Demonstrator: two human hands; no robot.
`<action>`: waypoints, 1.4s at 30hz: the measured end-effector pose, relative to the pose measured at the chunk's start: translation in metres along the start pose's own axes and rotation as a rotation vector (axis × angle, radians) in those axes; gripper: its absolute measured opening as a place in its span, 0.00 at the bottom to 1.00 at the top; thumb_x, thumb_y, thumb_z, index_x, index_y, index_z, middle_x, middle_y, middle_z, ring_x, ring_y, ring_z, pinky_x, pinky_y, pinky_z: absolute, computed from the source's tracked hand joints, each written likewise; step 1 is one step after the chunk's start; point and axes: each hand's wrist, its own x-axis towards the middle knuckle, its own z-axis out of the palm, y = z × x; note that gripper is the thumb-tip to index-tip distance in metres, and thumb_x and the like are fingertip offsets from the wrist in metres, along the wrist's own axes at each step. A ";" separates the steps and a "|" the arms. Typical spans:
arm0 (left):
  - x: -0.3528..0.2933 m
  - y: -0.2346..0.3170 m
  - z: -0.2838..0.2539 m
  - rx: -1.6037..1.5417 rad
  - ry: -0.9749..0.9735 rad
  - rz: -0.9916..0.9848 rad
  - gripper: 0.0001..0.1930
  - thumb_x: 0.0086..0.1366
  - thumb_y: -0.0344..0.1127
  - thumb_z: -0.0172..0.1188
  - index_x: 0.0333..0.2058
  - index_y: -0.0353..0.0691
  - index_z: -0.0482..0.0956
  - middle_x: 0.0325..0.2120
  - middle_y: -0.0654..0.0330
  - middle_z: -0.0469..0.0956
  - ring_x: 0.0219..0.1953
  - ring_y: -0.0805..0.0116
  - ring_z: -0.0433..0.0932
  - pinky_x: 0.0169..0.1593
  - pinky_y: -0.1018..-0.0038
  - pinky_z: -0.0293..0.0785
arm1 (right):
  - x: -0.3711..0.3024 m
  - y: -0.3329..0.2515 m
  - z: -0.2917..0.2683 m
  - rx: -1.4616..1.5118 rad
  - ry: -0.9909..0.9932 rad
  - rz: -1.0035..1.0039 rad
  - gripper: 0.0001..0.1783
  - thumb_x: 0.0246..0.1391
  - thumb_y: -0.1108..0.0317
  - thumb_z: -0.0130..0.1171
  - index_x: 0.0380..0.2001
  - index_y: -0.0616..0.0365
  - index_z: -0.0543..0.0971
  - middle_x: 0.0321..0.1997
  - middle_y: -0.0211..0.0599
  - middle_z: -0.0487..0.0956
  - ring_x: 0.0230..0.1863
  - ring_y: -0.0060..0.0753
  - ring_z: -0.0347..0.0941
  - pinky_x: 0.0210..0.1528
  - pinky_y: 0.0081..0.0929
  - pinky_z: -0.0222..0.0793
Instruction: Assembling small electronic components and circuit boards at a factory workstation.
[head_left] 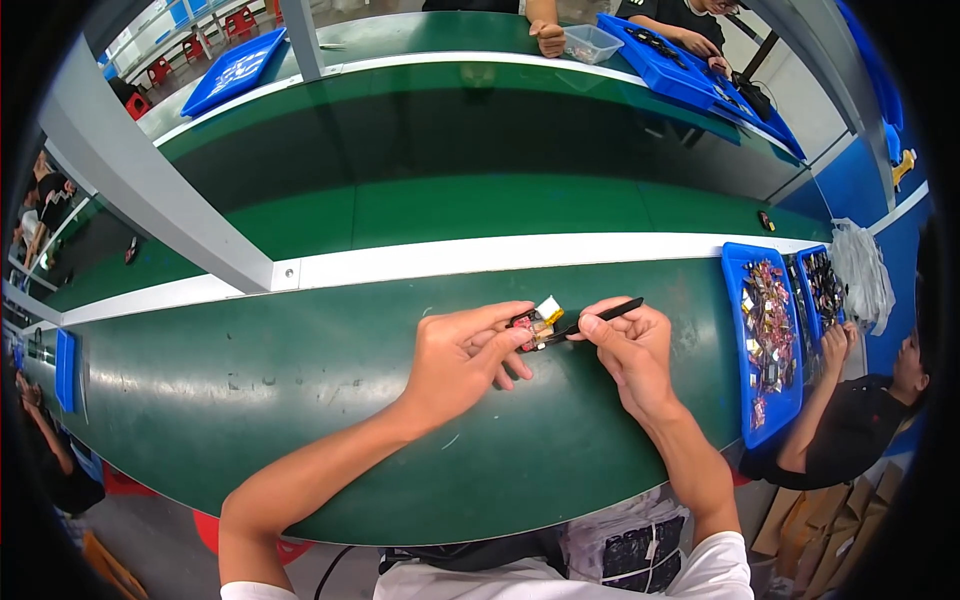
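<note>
My left hand (462, 360) grips a small electronic assembly (527, 328) between thumb and fingers. The assembly has a dark shell with red inside, and a white square piece (548, 307) with a yellow strip stands up from its far side. In my right hand (632, 352) is a pair of black tweezers (618, 309), pinched between thumb and fingers. The tweezers slant down to the left, with their tips at the right side of the assembly. What exactly the tips touch is too small to tell. Both hands are above the green tabletop (300, 390).
To the right a blue tray (748, 412) holds many small parts, with a second blue tray (818, 262) of dark parts beside it. A co-worker (850, 420) sits there. Beyond the white rail (480, 256) runs a conveyor belt (450, 205) with a small device (766, 220) on it.
</note>
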 end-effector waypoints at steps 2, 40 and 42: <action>-0.001 0.000 0.000 0.008 -0.010 -0.020 0.15 0.72 0.26 0.59 0.54 0.27 0.79 0.36 0.50 0.84 0.29 0.64 0.87 0.26 0.77 0.82 | 0.000 -0.004 0.002 -0.001 0.008 0.024 0.08 0.59 0.73 0.68 0.40 0.65 0.83 0.30 0.43 0.85 0.15 0.09 0.65 0.13 0.13 0.48; -0.001 0.000 0.005 0.172 0.001 0.041 0.13 0.75 0.28 0.55 0.51 0.24 0.79 0.34 0.49 0.85 0.29 0.65 0.87 0.26 0.76 0.84 | -0.003 -0.011 0.010 -0.060 -0.017 0.063 0.08 0.59 0.73 0.69 0.38 0.66 0.84 0.31 0.42 0.86 0.16 0.07 0.64 0.15 0.11 0.49; -0.001 0.000 0.005 0.181 0.006 0.058 0.13 0.74 0.28 0.55 0.50 0.24 0.79 0.33 0.49 0.85 0.29 0.65 0.87 0.25 0.76 0.84 | -0.003 -0.012 0.009 -0.069 -0.028 0.079 0.07 0.59 0.73 0.69 0.38 0.66 0.84 0.32 0.43 0.86 0.15 0.06 0.62 0.15 0.12 0.47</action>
